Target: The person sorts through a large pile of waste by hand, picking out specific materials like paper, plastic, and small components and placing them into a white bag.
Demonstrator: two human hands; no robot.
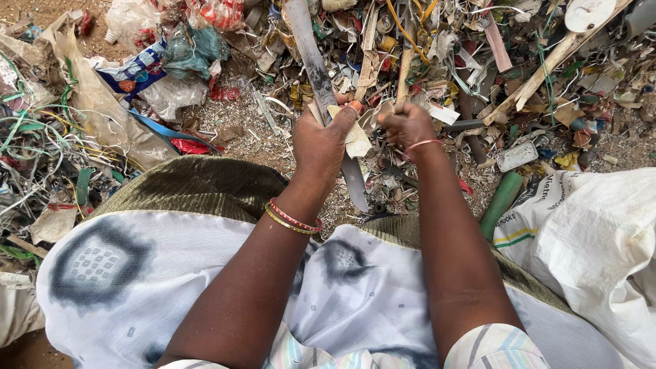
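Currently left hand point(321, 140) grips a long grey blade point(311, 55) w/ a cream scrap point(355, 140); right hand point(406, 126) pinches the scrap's edge. Best keep fingers off the blade edge, pull steady.

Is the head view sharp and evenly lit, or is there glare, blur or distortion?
Head view: soft, even daylight with faint shadows; left hand, right hand and long blade sharp; white sack bright but not blown out; wide-angle stretching towards the edges.
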